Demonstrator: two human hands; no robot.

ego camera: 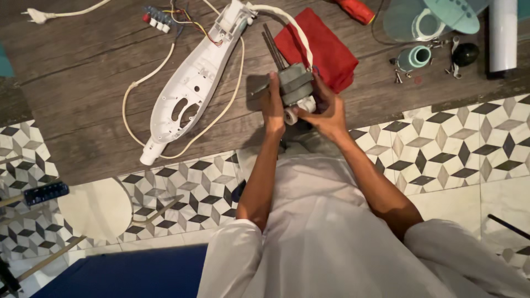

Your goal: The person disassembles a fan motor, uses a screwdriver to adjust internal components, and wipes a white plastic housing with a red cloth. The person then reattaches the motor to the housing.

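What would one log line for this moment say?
left hand: grips grey metal fan motor | right hand: grips motor | white plastic housing shell: on wooden floor, left of motor

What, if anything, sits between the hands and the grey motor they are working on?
Nothing visible does. The left hand and the right hand both already grip the grey motor directly from either side, held above the wooden floor; the red cloth lies behind it.

No packages, labels, signs or screens in view.
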